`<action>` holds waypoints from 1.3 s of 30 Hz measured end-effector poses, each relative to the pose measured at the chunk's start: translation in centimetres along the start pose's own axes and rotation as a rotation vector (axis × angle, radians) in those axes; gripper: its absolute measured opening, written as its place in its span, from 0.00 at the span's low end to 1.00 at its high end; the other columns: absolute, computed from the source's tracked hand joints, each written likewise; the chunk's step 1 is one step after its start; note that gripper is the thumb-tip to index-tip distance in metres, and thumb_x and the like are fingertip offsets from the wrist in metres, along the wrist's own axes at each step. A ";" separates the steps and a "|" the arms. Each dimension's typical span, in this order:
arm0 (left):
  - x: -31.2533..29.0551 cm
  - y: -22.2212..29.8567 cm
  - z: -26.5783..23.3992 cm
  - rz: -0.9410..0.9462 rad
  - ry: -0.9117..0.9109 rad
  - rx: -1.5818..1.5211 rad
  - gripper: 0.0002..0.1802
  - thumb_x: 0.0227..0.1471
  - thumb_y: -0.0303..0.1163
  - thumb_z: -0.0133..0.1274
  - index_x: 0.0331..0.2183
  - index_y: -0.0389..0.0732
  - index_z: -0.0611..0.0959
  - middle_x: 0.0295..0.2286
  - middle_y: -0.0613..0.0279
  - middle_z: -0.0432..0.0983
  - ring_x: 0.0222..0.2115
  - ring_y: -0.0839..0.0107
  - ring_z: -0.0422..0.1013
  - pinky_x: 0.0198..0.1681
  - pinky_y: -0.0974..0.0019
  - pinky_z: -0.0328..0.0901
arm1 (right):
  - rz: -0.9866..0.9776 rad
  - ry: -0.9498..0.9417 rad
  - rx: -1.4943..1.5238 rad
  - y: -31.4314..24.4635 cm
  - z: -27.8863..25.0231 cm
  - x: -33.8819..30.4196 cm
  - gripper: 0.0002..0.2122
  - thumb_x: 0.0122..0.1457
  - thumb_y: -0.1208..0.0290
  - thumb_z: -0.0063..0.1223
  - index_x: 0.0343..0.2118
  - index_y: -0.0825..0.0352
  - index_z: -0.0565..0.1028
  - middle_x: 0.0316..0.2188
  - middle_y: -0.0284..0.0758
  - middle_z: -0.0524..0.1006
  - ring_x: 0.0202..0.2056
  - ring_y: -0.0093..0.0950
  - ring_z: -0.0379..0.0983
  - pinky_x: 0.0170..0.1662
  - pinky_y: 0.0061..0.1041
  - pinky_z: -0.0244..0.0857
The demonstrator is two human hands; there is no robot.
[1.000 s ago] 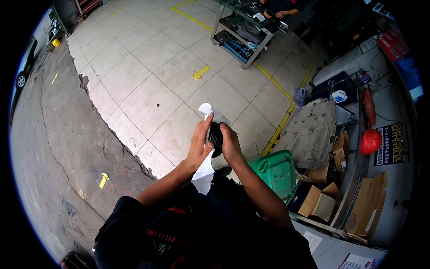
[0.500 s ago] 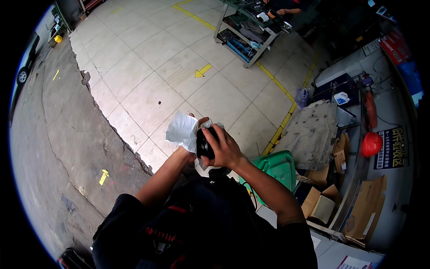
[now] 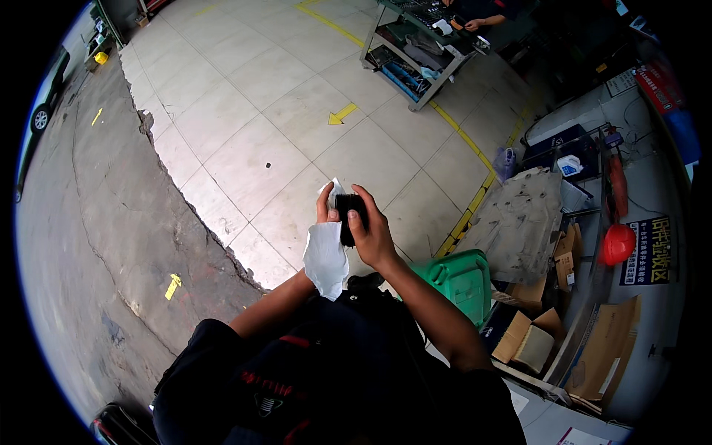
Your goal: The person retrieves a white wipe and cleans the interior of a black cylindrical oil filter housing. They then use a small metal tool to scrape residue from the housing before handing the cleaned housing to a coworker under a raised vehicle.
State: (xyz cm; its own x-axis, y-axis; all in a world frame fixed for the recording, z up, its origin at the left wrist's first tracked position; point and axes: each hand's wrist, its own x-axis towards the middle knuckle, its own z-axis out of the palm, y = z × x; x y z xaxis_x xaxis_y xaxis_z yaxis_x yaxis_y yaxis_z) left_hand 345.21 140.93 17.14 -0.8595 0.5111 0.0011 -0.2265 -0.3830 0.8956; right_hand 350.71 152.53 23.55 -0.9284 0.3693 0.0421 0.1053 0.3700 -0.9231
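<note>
A small black piece with ridged edges (image 3: 346,205) is held in front of my chest between both hands; its exact kind I cannot make out. My left hand (image 3: 325,205) closes on it from the left, with its fingers partly behind white paper or cloth. One crumpled white sheet (image 3: 326,259) hangs down over the left wrist, and a bit of white also shows behind the fingertips. From the right, my right hand (image 3: 376,236) grips the same black piece, the thumb lying across its near face and the fingers curled round the far side.
Close on my right stands a green lidded bin (image 3: 461,285). Past it are a grey panel (image 3: 517,222), open cardboard boxes (image 3: 530,337) and a red helmet (image 3: 618,244). A tool cart (image 3: 415,55) stands ahead, another person's hand (image 3: 472,24) beside it. Broken concrete edges the tiles at left.
The black piece has turned in my hands and shows a narrower side. The white sheet has swung from the far left of it down over my left wrist. The right fingers have shifted their hold.
</note>
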 end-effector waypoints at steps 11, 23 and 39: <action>0.6 3.1 -2.2 0.570 -0.401 0.626 0.59 0.53 0.60 0.62 0.70 0.31 0.60 0.49 0.37 0.68 0.48 0.42 0.66 0.56 0.48 0.62 | 0.784 -0.219 0.779 1.3 -1.4 -0.3 0.27 0.76 0.48 0.40 0.63 0.66 0.71 0.53 0.34 0.77 0.53 0.24 0.74 0.55 0.26 0.68; -0.8 1.9 0.6 -0.081 -0.107 -0.187 0.41 0.70 0.60 0.46 0.69 0.40 0.63 0.55 0.51 0.70 0.56 0.63 0.69 0.57 0.61 0.67 | -0.030 0.000 -0.055 -2.4 -1.2 -2.3 0.46 0.70 0.50 0.51 0.77 0.69 0.38 0.55 0.65 0.75 0.51 0.59 0.78 0.52 0.47 0.74; 1.1 0.8 -2.9 -0.957 -0.335 -0.518 0.47 0.60 0.80 0.41 0.61 0.52 0.79 0.54 0.57 0.81 0.52 0.59 0.79 0.52 0.48 0.76 | -0.711 -0.088 -0.667 3.7 -2.9 -1.9 0.42 0.61 0.37 0.58 0.73 0.56 0.61 0.65 0.57 0.63 0.59 0.56 0.70 0.58 0.53 0.71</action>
State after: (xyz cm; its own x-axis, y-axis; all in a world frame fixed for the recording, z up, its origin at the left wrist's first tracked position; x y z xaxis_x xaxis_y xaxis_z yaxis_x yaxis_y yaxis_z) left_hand 342.75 138.95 16.54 -0.0840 0.9146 -0.3954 -0.9526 0.0428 0.3013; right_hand 353.87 155.69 21.16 -0.8736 -0.1814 0.4516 -0.3345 0.8978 -0.2865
